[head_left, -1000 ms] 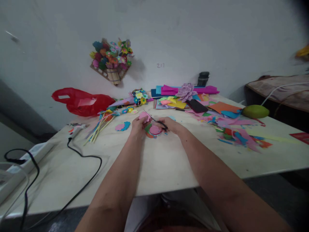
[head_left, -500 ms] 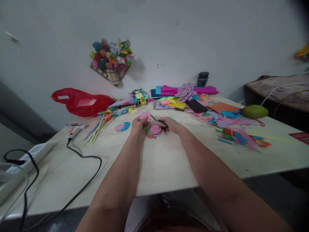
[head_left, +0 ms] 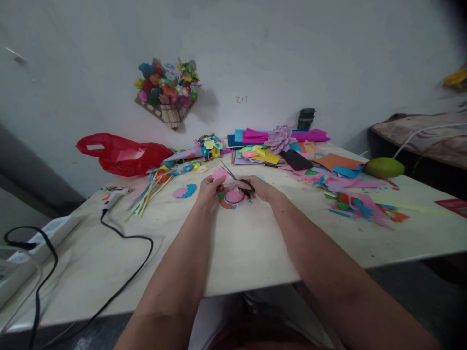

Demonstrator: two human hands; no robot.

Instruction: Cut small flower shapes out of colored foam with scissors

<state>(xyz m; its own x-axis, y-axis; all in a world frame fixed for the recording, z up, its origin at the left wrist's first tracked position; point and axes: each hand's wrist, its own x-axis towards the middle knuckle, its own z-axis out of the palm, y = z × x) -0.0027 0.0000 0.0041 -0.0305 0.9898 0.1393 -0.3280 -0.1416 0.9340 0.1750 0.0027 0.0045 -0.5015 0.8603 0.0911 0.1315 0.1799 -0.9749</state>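
Note:
My left hand (head_left: 209,188) pinches a pink paper cutout (head_left: 220,174) with a scalloped edge. In my right hand (head_left: 260,188) is a pair of scissors (head_left: 247,186) with black handles, its blades pointing up and left toward the cutout. Whether the blades touch the paper is too small to tell. Below and between the hands, a pink paper disc (head_left: 234,196) lies on the table over green and orange pieces, with tiny scraps around it. A pink scalloped flower (head_left: 180,192) overlaps a blue one (head_left: 190,190) left of my left hand.
At left are a glue gun (head_left: 114,197) with a looping cord, a power strip (head_left: 54,231) and a red plastic bag (head_left: 134,165). Paper scraps (head_left: 368,209), a phone (head_left: 296,159) and a green mango-like fruit (head_left: 384,167) lie right. A lilac flower (head_left: 280,139) sits behind.
The pink cutout has turned slightly in my left hand, and the scissors have shifted a little. The rest of the table stays as it was.

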